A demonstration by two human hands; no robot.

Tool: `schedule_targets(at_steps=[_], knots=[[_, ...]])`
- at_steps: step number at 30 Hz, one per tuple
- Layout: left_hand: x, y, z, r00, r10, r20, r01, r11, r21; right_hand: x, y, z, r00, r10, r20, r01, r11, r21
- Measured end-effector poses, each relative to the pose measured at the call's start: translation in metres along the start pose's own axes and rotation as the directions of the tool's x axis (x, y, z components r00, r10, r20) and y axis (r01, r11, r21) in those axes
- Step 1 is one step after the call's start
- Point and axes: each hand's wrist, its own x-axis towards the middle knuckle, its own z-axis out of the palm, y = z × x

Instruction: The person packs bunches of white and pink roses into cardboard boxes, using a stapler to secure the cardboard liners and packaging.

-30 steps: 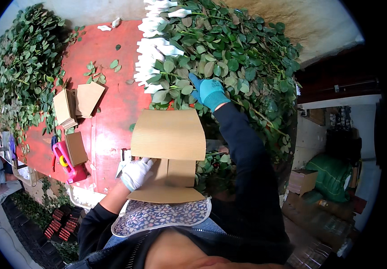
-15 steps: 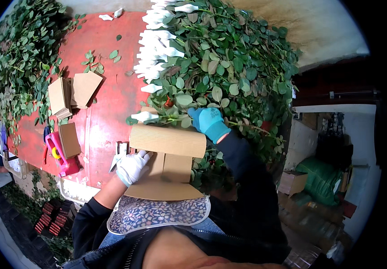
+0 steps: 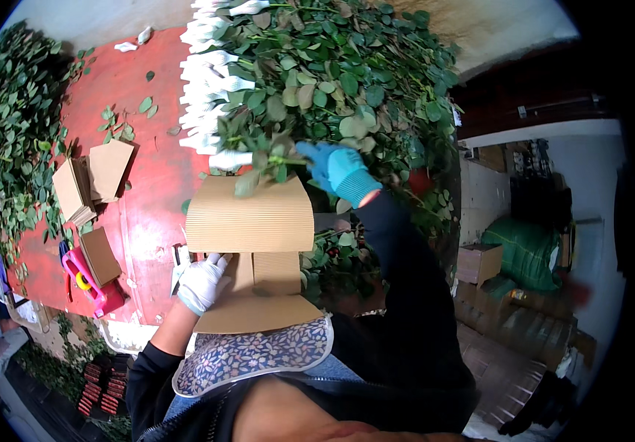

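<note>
My right hand (image 3: 336, 171), in a blue glove, is closed around the leafy stem of a flower (image 3: 277, 160) whose head sits in a white net sleeve (image 3: 230, 159). Its leaves are blurred, above the upper flap of a corrugated cardboard sheet (image 3: 251, 219). That sheet lies before me, its upper part curled over and its lower part against my floral apron (image 3: 258, 353). My left hand (image 3: 205, 283), gloved in white, rests on the sheet's left side, fingers stretched toward the curled flap. Beside it is a metal tool (image 3: 180, 267), partly hidden.
A large heap of leafy stems (image 3: 347, 81) with white-netted heads lies across the red table (image 3: 152, 191). Left are cardboard pieces (image 3: 110, 169), a pink tape dispenser (image 3: 89, 287) and another leaf heap (image 3: 12, 125). Boxes (image 3: 479, 263) and a green sack (image 3: 523, 250) stand right.
My right hand has lifted the netted flower off the table, up and to the right. My left hand stays on the cardboard. The whole view has shifted.
</note>
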Motion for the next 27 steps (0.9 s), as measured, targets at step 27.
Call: schedule_targets(at_steps=[27], knots=[[-0.002,-0.004,0.004,0.998,0.036,-0.057,-0.039,0.998,-0.048,-0.001,0.011,0.117,0.971,-0.223,0.081,0.229,0.97,-0.076]])
